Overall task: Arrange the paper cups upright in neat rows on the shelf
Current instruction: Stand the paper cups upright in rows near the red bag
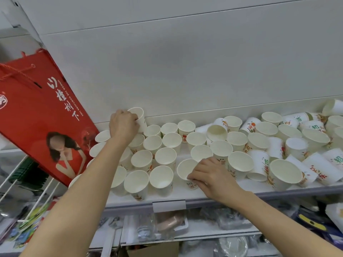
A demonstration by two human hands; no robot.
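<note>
Both hands are on the white shelf (259,191) at once. The left hand (123,125) reaches to the back, by the wall, its grip curled round the side of a paper cup (137,115); that cup looks raised above the cups beside it, mouth open and facing up. The right hand (209,175) works near the front edge, fingers (193,178) pinching the rim and side of a second cup (185,168), which sits on the shelf just right of the tidy group, mouth up and leaning a touch.

The left half of the shelf shows upright cups (156,156) standing in rough rows, rims nearly touching, from the back wall to the front lip. Over on the right it is a jumble: a heap of cups (297,143), some upright, some lying on their sides showing red and green print, some mouth down with the base on top. One tipped cup (218,131) lies with its mouth facing forward among the upright ones in the middle.

A red gift bag (42,115) with a rope handle leans at the left end of the shelf, beside the rows. Below the shelf, packaged goods (163,227) crowd a lower level
</note>
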